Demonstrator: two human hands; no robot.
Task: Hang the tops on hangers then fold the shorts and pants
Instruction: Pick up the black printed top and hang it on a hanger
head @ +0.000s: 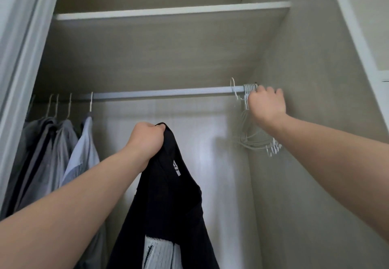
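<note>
Step in hand: fetching a hanger for the next top. My left hand [147,140] is fisted tight on the black top [168,195], holding it up mid-wardrobe, below the rail [164,93]. My right hand [266,104] curls round the necks of the empty hangers [250,88] at the rail's right end. Next: separate one hanger and lift its hook clear.
</note>
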